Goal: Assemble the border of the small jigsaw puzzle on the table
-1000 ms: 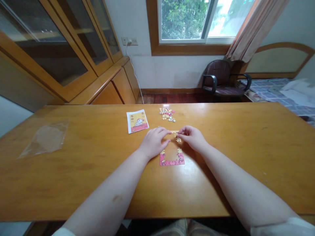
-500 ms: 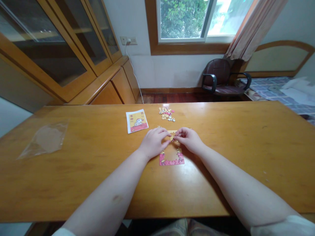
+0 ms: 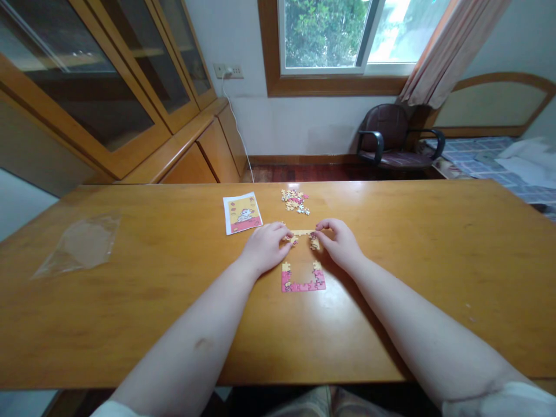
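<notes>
A yellow strip of joined jigsaw puzzle pieces (image 3: pixel 303 232) lies crosswise between my hands, with smaller yellow groups hanging off both ends. My left hand (image 3: pixel 267 246) has its thumb and fingers closed on the left end, partly covering it. At the right end, my right hand (image 3: pixel 341 243) pinches the puzzle pieces (image 3: pixel 314 242). Nearer to me lies a pink U-shaped puzzle section (image 3: pixel 304 286) with yellow tips, separated from the strip by a gap. Exact fingertip contact is too small to make out.
Loose puzzle pieces (image 3: pixel 295 201) are heaped near the table's far edge. A picture sheet (image 3: pixel 242 214) with a white animal on yellow and pink lies left of them. A clear plastic bag (image 3: pixel 78 246) rests at the far left of the wooden table (image 3: pixel 434 260). Beyond stands a chair (image 3: pixel 386 136).
My hands have moved apart, the left one leftward and the right one slightly up. More of the yellow strip and the pink section's upper ends now shows.
</notes>
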`<state>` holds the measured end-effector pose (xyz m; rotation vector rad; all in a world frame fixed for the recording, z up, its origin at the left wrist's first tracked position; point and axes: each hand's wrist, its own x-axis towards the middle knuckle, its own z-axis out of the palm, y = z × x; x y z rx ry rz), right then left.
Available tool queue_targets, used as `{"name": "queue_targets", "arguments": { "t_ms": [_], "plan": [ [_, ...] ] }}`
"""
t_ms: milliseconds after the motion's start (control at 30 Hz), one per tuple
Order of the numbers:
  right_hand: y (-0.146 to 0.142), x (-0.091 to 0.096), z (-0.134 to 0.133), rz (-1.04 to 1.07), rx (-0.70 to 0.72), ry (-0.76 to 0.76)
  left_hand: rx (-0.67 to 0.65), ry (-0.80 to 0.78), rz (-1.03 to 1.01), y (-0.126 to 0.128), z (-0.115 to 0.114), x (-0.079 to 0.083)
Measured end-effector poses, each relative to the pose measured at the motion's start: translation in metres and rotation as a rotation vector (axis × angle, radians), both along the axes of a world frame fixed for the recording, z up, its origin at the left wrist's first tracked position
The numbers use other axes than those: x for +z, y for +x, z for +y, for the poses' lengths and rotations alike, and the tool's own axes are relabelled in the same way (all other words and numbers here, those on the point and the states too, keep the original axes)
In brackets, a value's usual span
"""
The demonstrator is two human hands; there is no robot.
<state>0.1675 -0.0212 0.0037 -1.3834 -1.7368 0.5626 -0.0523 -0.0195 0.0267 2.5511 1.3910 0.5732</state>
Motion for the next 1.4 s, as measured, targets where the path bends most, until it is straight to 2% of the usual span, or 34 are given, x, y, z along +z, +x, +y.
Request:
{"name": "queue_targets", "arguments": {
  "t_ms": [133, 233, 833, 1400],
  "plan": [
    [0.0066, -0.0052, 0.0058, 0.027, -0.077, -0.033, 0.097, -0.090, 0.061, -0.0053, 0.0048, 0.0009],
    [0.0075, -0.0069, 0.0066, 0.035, -0.088, -0.038, 0.121, -0.104, 0.097, -0.0066, 0.0052, 0.0010],
    [0.0083, -0.0092, 0.0076, 0.032, -0.080, -0.089, 0.115, -0.101, 0.161, -0.0097, 0.0023, 0.0024],
    [0.0077, -0.0097, 0.0079, 0.038, -0.091, -0.106, 0.077, -0.130, 0.093, -0.0075, 0.0032, -0.0028]
  ]
}}
